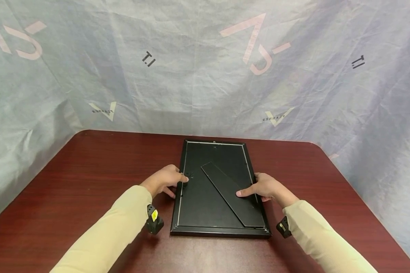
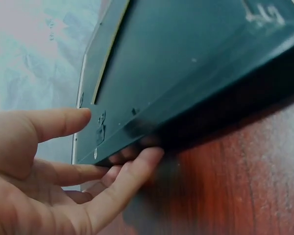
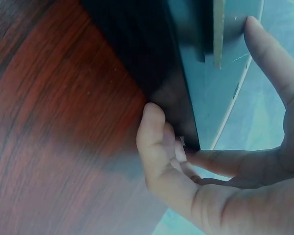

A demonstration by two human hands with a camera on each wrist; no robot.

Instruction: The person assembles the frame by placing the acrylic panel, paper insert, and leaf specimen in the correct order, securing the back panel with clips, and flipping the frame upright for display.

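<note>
A black picture frame point(image 1: 199, 206) lies back side up on the table, its long sides running away from me. Its stand leg point(image 1: 225, 185) slants across the backing board, folded down against it. My left hand point(image 1: 166, 179) holds the left side, thumb over the back and fingers along the outer edge. On the opposite side, my right hand point(image 1: 265, 186) grips the edge, with the thumb on the stand leg. In the left wrist view, the fingertips point(image 2: 149, 155) sit low at the frame's side. The right wrist view shows curled fingers point(image 3: 154, 127) against the other side.
The dark red wooden table point(image 1: 99, 170) has rounded far corners. Behind it and at both sides hangs a pale printed sheet point(image 1: 177, 94). A small black device point(image 1: 153, 220) is strapped to the left wrist, and another device point(image 1: 284, 227) to the right.
</note>
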